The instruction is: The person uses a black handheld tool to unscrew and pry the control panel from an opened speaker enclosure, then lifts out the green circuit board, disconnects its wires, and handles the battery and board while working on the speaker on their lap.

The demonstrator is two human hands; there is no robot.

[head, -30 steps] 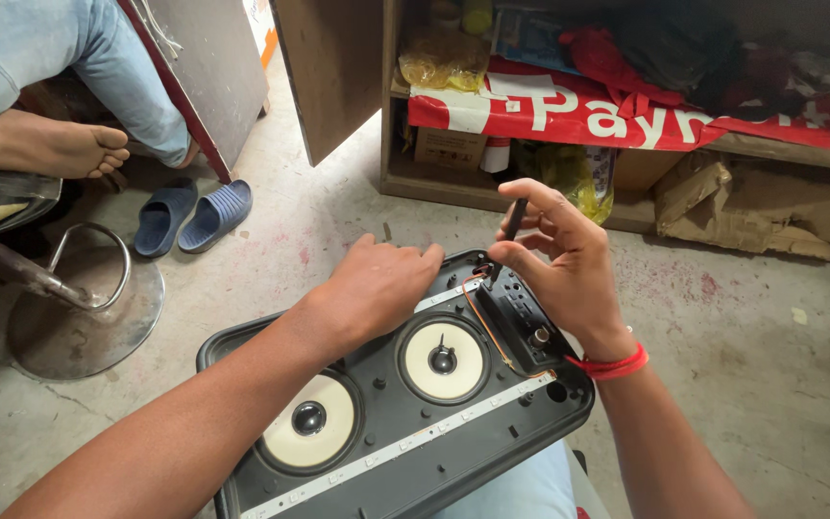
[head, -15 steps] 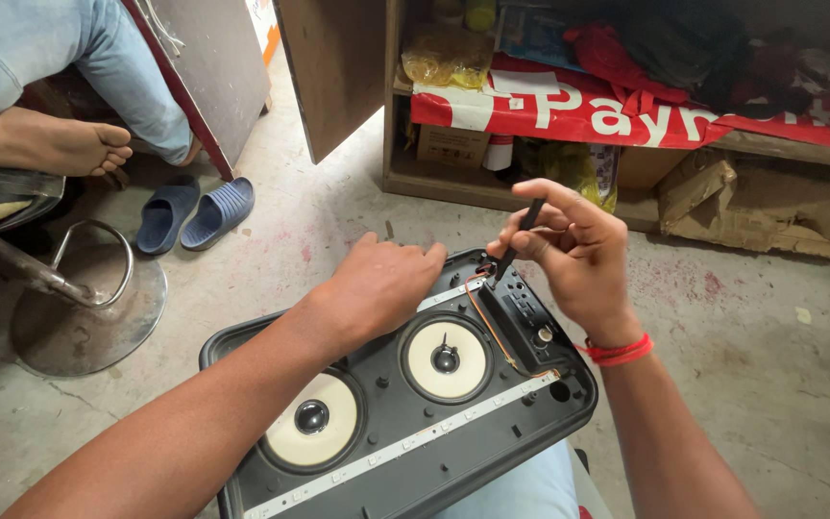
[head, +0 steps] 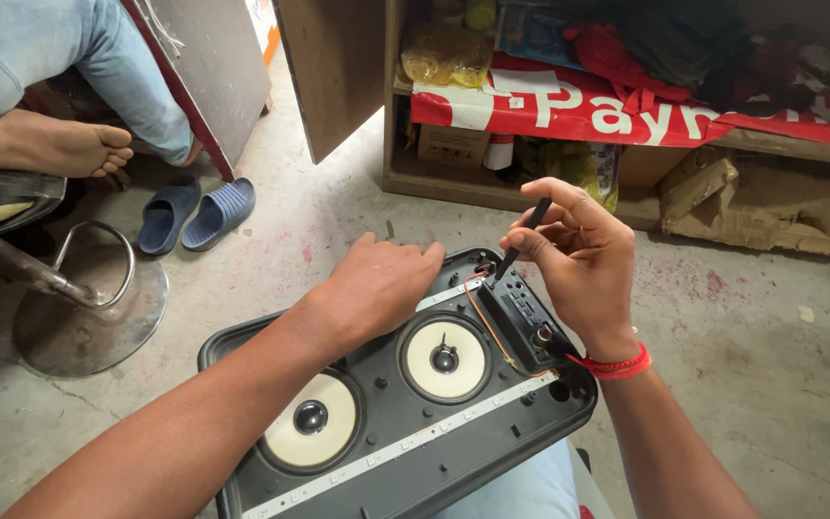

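Resting across the person's lap, the black plastic speaker panel (head: pixel 405 423) lies face up, with two round cream-coned drivers set side by side and a pale strip running along its near edge. Its left hand (head: pixel 377 288) lies flat, palm down, on the far rim of the panel, fingers loosely together and pressing it, pinching nothing. Its right hand (head: pixel 578 259), with a red thread band at the wrist, pinches a thin black screwdriver (head: pixel 521 240) between thumb and fingertips; the tool tilts, and its tip meets the small black control module (head: pixel 525 317) at the panel's right end, where an orange wire curls past. Beyond, on the grey concrete floor (head: pixel 770 384), a pair of blue slippers (head: pixel 194 213) sits near a metal stool base (head: pixel 88 308), and another person's bare foot (head: pixel 50 149) rests above it.
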